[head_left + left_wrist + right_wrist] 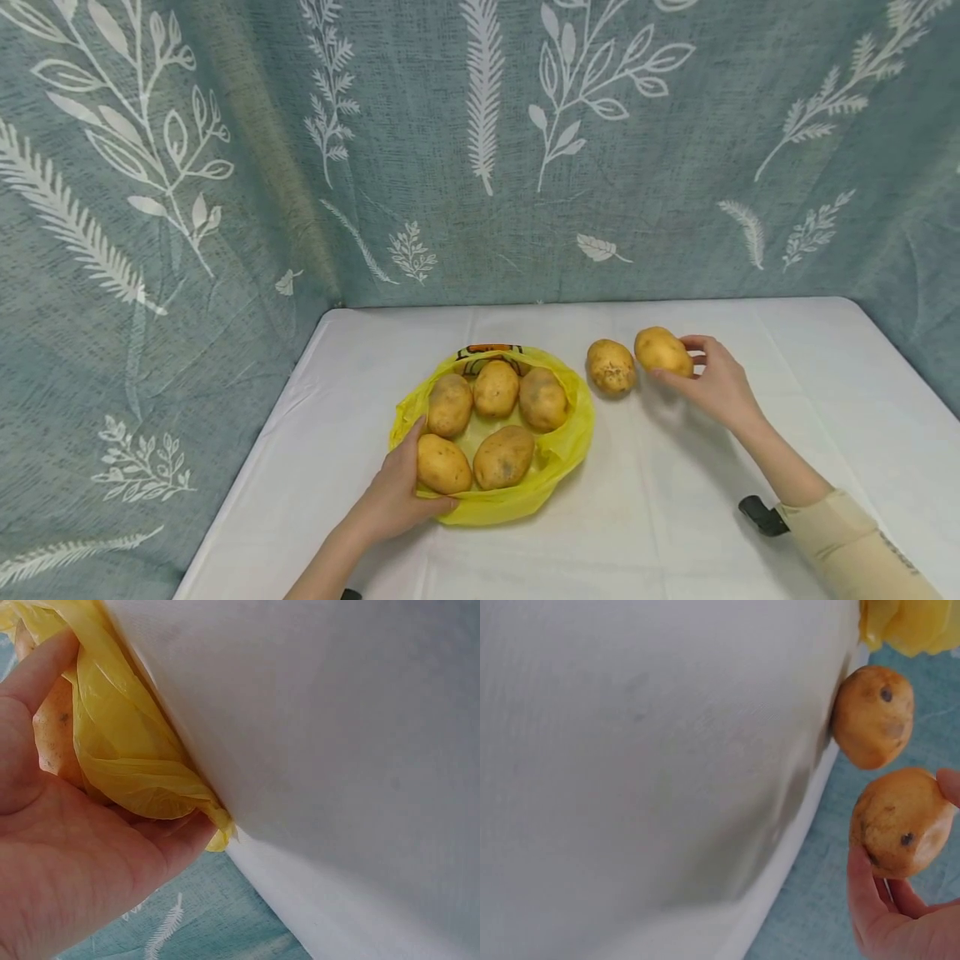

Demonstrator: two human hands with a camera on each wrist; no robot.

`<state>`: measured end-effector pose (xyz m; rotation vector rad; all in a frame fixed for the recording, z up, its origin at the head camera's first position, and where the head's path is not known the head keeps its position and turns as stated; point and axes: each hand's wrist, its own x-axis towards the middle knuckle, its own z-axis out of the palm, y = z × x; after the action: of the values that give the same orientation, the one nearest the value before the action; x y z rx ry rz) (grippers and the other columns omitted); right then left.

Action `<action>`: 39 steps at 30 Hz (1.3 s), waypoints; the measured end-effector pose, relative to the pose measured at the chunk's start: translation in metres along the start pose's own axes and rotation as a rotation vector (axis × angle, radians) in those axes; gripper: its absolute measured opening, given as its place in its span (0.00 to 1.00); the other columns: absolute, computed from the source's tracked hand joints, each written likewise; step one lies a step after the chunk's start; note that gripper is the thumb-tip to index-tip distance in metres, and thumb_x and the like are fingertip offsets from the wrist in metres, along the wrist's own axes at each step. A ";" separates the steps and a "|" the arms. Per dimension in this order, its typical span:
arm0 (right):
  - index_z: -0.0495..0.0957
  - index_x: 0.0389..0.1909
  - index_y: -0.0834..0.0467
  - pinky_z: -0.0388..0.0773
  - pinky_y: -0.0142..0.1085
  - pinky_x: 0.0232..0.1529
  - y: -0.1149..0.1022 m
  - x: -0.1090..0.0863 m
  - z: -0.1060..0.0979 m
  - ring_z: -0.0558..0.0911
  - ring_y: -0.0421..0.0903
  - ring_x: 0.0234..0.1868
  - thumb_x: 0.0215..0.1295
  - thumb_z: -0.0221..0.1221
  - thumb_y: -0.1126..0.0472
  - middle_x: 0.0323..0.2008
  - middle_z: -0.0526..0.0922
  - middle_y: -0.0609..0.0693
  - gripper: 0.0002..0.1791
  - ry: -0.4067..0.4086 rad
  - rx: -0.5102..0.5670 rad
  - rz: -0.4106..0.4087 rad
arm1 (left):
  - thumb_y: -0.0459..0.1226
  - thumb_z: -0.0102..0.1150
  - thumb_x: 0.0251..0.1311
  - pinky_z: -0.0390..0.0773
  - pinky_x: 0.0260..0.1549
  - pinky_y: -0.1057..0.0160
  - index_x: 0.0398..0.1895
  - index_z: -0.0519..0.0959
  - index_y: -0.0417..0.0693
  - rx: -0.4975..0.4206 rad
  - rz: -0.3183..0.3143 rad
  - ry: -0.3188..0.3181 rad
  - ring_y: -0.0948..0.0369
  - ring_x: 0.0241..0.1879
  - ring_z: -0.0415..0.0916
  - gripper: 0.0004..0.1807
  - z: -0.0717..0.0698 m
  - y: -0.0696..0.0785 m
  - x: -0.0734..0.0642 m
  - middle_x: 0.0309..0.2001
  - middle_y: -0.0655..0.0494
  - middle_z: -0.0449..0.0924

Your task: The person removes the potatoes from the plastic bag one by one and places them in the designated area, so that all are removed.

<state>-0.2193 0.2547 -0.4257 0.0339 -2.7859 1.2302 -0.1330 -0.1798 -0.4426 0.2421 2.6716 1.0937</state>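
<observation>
A yellow plastic bag [525, 500] lies with its mouth spread wide, and several potatoes [496, 389] sit inside. My left hand [401, 492] grips the bag's near left side, beside a potato [444, 464]. In the left wrist view the thumb reaches over the yellow film [127, 742] and the fingers go beneath it. To the right of the bag, my right hand [716, 383] holds a potato [663, 352] between thumb and fingers. The right wrist view shows this potato [901, 823] raised off the table. Close to it another potato [873, 717] rests on the cloth.
A white cloth [675, 517] covers the table. Blue-green curtains with white leaf prints [450, 167] hang behind the table and along its sides. A black wrist device [763, 516] shows at the right sleeve [847, 533].
</observation>
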 end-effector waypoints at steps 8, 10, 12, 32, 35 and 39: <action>0.62 0.63 0.74 0.73 0.56 0.48 0.009 0.004 0.001 0.72 0.66 0.55 0.60 0.66 0.47 0.59 0.69 0.71 0.42 -0.015 -0.043 0.008 | 0.48 0.75 0.47 0.49 0.65 0.33 0.77 0.39 0.41 0.008 -0.003 0.000 0.35 0.72 0.43 0.65 0.000 0.001 0.000 0.74 0.33 0.46; 0.62 0.62 0.74 0.73 0.56 0.48 0.010 0.005 0.002 0.72 0.66 0.54 0.60 0.66 0.48 0.58 0.69 0.71 0.42 -0.019 -0.050 0.012 | 0.48 0.75 0.47 0.49 0.65 0.33 0.77 0.39 0.41 0.008 -0.001 0.000 0.35 0.72 0.43 0.65 0.001 0.001 0.000 0.74 0.33 0.46; 0.63 0.62 0.75 0.73 0.56 0.48 0.010 0.006 0.002 0.72 0.66 0.54 0.60 0.66 0.48 0.57 0.69 0.71 0.42 -0.024 -0.056 0.015 | 0.48 0.75 0.47 0.49 0.65 0.33 0.77 0.39 0.41 0.007 0.001 0.000 0.35 0.72 0.44 0.65 0.001 0.000 0.000 0.74 0.33 0.46; 0.62 0.59 0.79 0.74 0.53 0.45 0.011 0.011 0.012 0.73 0.65 0.49 0.59 0.68 0.52 0.52 0.69 0.74 0.41 -0.058 -0.095 -0.023 | 0.48 0.75 0.47 0.50 0.64 0.33 0.78 0.39 0.42 0.010 0.002 -0.001 0.35 0.71 0.44 0.64 0.001 -0.003 0.001 0.74 0.33 0.46; 0.62 0.58 0.79 0.74 0.53 0.44 0.012 0.010 0.012 0.73 0.65 0.48 0.58 0.68 0.53 0.51 0.69 0.74 0.40 -0.057 -0.100 -0.035 | 0.48 0.75 0.47 0.50 0.64 0.33 0.78 0.39 0.42 0.009 0.007 -0.001 0.35 0.72 0.44 0.64 0.001 -0.004 0.001 0.74 0.33 0.46; 0.62 0.58 0.79 0.74 0.54 0.45 0.012 0.010 0.012 0.73 0.66 0.49 0.59 0.68 0.54 0.52 0.69 0.74 0.40 -0.062 -0.106 -0.044 | 0.48 0.75 0.47 0.49 0.65 0.34 0.78 0.39 0.42 0.012 0.009 0.000 0.36 0.72 0.44 0.64 0.001 -0.005 0.001 0.74 0.33 0.46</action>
<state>-0.2310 0.2543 -0.4417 0.1274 -2.8823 1.0881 -0.1342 -0.1819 -0.4468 0.2561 2.6803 1.0812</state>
